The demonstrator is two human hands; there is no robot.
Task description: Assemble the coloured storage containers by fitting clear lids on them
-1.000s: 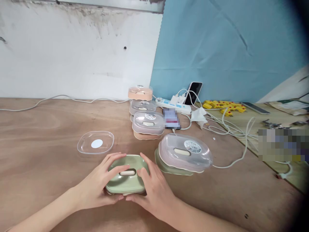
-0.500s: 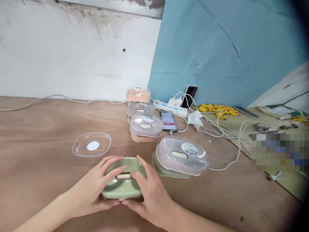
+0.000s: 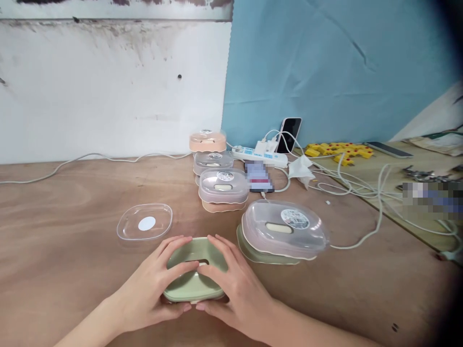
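A pale green soap box [image 3: 188,282] lies on the wooden table in front of me. My left hand [image 3: 152,286] wraps its left side, fingers curled over the top and thumb under the near edge. My right hand [image 3: 235,289] wraps its right side the same way. Both index fingertips meet at the small slot in the middle of the box top. A loose clear lid [image 3: 144,222] with a white round sticker lies just behind my left hand.
A larger green box with a clear lid [image 3: 282,231] sits right of my hands. Three more lidded boxes [image 3: 222,185] line up toward the wall. A power strip [image 3: 258,155], a phone [image 3: 289,135], white cables [image 3: 361,193] and yellow parts [image 3: 336,152] crowd the far right.
Both index fingers have slid inward over the slot in the box top, now covering the cream piece seen there earlier. The box stays between my hands.
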